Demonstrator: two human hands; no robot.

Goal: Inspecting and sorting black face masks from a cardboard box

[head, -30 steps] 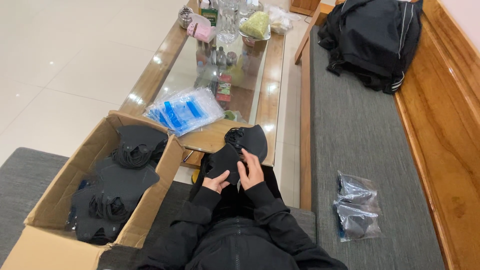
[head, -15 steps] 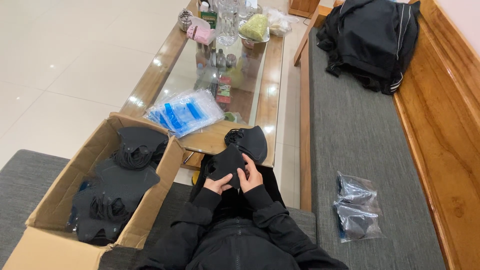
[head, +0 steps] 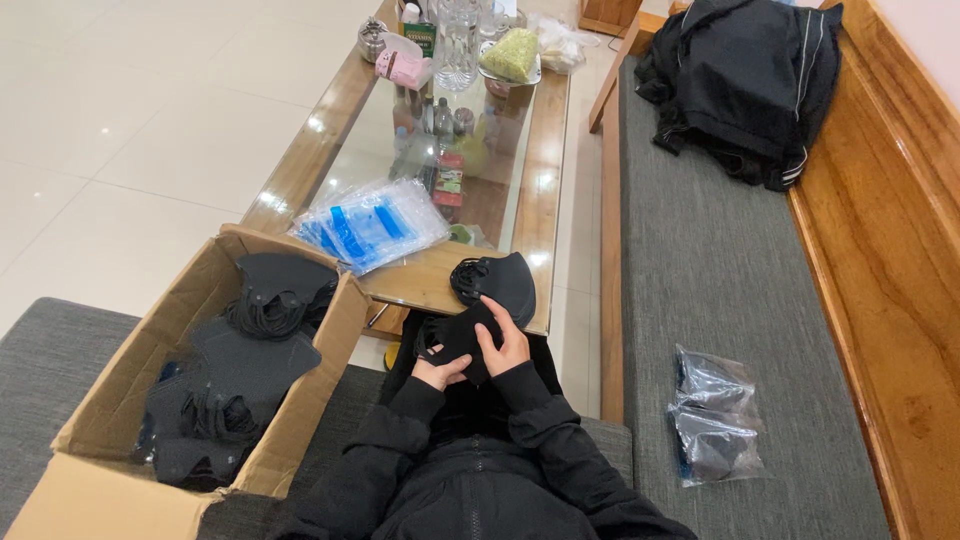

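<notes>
Here both hands, left hand (head: 438, 372) and right hand (head: 503, 345), are pinching a soft, light black fabric face mask (head: 458, 338) between them, seemingly folding easily, best gripped at its edges.

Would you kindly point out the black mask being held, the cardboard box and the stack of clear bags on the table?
black mask (head: 455, 340), head view, middle of its fabric.
cardboard box (head: 120, 385), head view, its left wall.
stack of clear bags (head: 372, 224), head view, centre of the top bag.
</notes>
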